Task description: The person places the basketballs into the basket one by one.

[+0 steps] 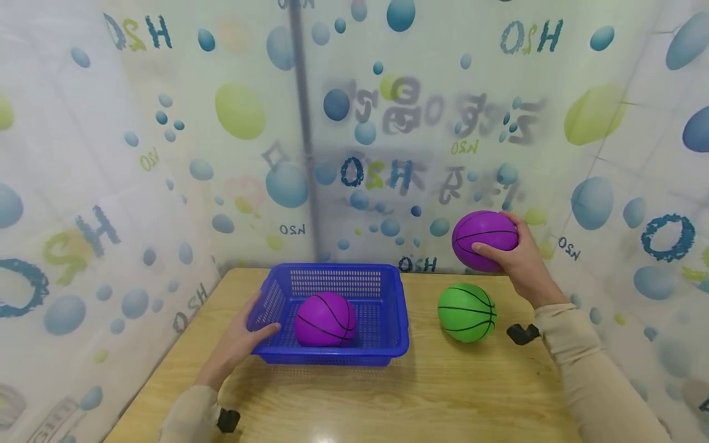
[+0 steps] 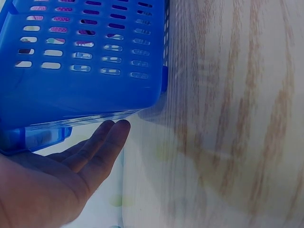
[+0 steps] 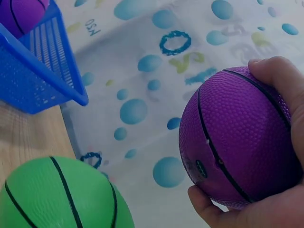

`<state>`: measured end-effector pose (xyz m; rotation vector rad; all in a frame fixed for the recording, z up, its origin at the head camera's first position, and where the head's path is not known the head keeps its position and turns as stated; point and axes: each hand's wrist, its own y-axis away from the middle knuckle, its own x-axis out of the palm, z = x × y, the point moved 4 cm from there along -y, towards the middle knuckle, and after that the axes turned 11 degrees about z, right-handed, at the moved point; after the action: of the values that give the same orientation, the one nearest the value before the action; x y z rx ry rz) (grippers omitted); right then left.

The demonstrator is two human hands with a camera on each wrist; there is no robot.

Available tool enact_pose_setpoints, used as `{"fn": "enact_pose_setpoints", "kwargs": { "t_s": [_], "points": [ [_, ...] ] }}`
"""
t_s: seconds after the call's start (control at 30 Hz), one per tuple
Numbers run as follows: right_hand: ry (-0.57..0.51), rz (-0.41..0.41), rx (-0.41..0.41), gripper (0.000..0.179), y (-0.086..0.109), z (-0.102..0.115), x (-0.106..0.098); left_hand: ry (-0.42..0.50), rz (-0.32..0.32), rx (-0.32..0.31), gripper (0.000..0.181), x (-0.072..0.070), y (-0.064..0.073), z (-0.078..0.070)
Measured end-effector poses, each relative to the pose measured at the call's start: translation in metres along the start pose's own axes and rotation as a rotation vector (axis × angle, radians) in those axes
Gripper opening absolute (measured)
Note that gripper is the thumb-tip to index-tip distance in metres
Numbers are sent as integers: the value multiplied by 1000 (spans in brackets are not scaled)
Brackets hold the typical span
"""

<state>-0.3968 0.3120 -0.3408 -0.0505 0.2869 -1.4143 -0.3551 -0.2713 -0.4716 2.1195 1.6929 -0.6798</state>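
Note:
My right hand [image 1: 522,261] grips a purple ball [image 1: 482,237] with black lines, thumb on the near side, raised above the table's back right. In the right wrist view, thumb and fingers wrap opposite sides of the ball [image 3: 237,137]. Below it, a green ball [image 1: 467,312] rests on the table. A blue plastic basket [image 1: 401,307] with slotted walls stands to the left, a second purple ball [image 1: 325,319] inside. My left hand [image 1: 240,335] holds the basket's left side, thumb over the rim; the left wrist view shows its fingers [image 2: 102,152] stretched along the outside.
The wooden table [image 1: 354,400] runs back to a hanging sheet [image 1: 354,141] printed with bubbles and lettering. Similar sheets enclose the left and right sides. A dark band is worn at each wrist.

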Motion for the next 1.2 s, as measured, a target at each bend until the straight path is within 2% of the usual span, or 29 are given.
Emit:
{"fn": "enact_pose_setpoints", "kwargs": {
  "t_s": [0.23,0.47,0.7,0.97,1.2],
  "points": [
    [38,41,-20,95,-13,6,35,25,1,12,102,-2,0,-1],
    [-8,104,-62,97,-26,16,72,0,-4,8,103,-4,-1,-1],
    [-33,135,-108,95,-37,26,95,28,-1,18,103,0,-2,0],
    [-8,169,-110,94,-48,31,124,-1,-1,27,102,-2,-5,-2],
    [-38,215,-122,96,-55,39,152,19,3,27,103,0,-2,0]
  ]
}}
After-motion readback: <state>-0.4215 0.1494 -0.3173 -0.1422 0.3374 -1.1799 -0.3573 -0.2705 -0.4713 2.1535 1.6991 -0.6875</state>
